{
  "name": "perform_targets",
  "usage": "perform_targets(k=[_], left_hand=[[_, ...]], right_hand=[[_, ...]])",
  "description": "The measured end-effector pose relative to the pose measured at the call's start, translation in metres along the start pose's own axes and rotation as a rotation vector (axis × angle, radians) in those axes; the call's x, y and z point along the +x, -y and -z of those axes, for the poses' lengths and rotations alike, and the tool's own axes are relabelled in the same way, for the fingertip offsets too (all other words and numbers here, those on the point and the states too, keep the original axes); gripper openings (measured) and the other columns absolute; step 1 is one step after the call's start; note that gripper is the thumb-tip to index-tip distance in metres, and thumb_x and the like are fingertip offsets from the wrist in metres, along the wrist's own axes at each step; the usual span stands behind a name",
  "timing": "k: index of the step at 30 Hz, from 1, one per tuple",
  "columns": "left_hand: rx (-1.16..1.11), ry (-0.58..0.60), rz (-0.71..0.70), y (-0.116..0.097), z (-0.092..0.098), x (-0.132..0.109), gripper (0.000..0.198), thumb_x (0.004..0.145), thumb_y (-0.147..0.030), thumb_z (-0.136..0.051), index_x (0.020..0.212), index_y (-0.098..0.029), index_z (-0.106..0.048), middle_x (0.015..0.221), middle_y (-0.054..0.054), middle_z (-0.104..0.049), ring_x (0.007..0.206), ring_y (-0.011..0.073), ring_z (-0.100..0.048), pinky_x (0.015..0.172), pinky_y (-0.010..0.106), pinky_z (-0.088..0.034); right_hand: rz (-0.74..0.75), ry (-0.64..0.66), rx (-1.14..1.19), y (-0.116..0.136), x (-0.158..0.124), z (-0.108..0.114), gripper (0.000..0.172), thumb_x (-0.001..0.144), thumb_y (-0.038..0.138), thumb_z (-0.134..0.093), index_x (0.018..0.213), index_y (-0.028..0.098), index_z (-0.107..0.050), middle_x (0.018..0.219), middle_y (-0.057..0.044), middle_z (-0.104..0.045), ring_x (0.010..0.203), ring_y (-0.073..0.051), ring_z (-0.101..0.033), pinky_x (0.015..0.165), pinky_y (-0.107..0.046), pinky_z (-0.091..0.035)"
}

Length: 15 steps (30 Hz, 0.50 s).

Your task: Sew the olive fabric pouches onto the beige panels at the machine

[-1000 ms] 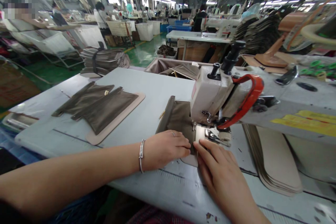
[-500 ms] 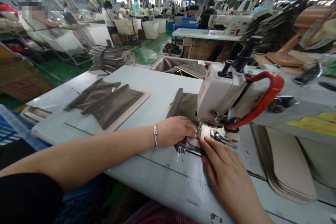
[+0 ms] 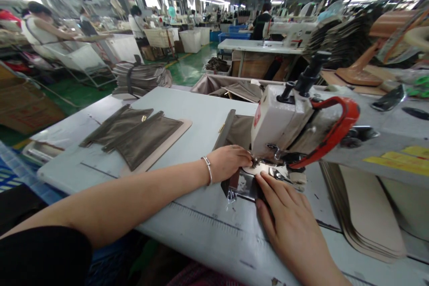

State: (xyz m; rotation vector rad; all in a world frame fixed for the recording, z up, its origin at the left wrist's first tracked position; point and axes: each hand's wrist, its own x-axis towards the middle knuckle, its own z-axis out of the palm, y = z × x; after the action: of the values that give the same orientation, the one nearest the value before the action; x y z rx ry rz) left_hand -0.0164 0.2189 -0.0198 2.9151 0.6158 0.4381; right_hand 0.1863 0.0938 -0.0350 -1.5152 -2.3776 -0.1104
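My left hand (image 3: 229,163) bends its fingers together over the edge of a grey-brown fabric panel (image 3: 239,128), close to the needle area of a white sewing machine (image 3: 272,118). The panel runs under and behind the machine head and has a gold zipper pull at its far left. A beige piece (image 3: 256,169) shows by the presser foot, partly hidden by fingers. My right hand (image 3: 290,219) lies with its fingers stretched out, fingertips beside the metal guide and that beige piece. Its palm rests over the white table (image 3: 208,232).
Two similar panels (image 3: 144,136) lie on the table at left. A stack of beige-faced pieces (image 3: 372,214) is right of the machine. Behind the table stands a bin (image 3: 201,84) holding more panels. A tied bundle (image 3: 142,78) sits at back left. Other people work farther off.
The beige piece by the presser foot has turned and moved away from me, uncovering more of the metal plate. My left hand has shifted slightly right; my right hand has hardly moved.
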Motion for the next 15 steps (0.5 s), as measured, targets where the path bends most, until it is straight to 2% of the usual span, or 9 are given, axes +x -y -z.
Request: perform_targets(k=[9, 15], left_hand=[[0.010, -0.037, 0.070, -0.006, 0.005, 0.001, 0.029, 0.088, -0.005, -0.046, 0.107, -0.015, -0.066, 0.118, 0.005, -0.065, 0.113, 0.0146, -0.056, 0.106, 0.028, -0.039], [0.054, -0.071, 0.095, -0.009, 0.007, 0.003, 0.039, 0.083, 0.002, -0.042, 0.102, -0.020, -0.068, 0.111, 0.002, -0.069, 0.111, 0.0136, -0.058, 0.106, 0.027, -0.039]], right_hand=[[-0.042, -0.006, 0.045, 0.005, 0.002, 0.003, 0.049, 0.094, 0.027, -0.044, 0.142, 0.019, -0.039, 0.143, -0.005, -0.044, 0.120, -0.029, -0.044, 0.096, -0.047, -0.038], [-0.092, -0.029, 0.117, 0.011, 0.005, 0.007, 0.050, 0.092, 0.027, -0.046, 0.141, 0.022, -0.041, 0.139, -0.005, -0.048, 0.119, -0.027, -0.045, 0.097, -0.045, -0.041]])
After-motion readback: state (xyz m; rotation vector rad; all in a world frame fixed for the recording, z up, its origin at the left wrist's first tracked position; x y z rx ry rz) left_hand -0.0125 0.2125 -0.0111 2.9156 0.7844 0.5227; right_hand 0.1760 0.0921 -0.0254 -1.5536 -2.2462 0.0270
